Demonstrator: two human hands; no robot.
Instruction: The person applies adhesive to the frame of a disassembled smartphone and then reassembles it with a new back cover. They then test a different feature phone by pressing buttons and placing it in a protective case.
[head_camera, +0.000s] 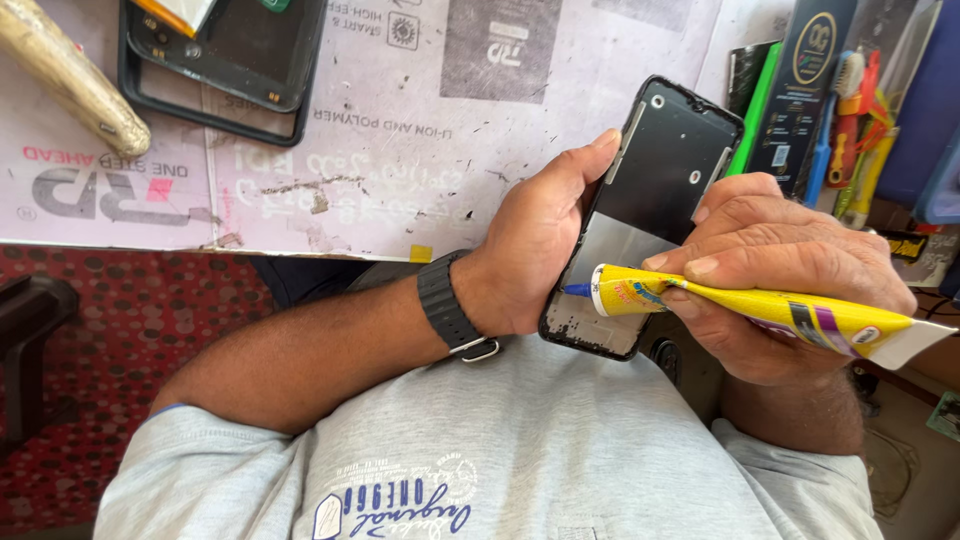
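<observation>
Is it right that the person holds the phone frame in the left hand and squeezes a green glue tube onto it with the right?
Not quite: the head view shows the glue tube is yellow, not green. The left hand holds the phone frame, and the right hand holds the tube.

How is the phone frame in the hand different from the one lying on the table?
The held phone frame is gripped upright by the left hand, while the phone frame on the table lies flat, untouched. The held one shows a bare silvery plate inside; the table one looks dark inside. The right hand points a yellow glue tube with a blue nozzle at the held one only. Both are black-rimmed rectangles.
</observation>
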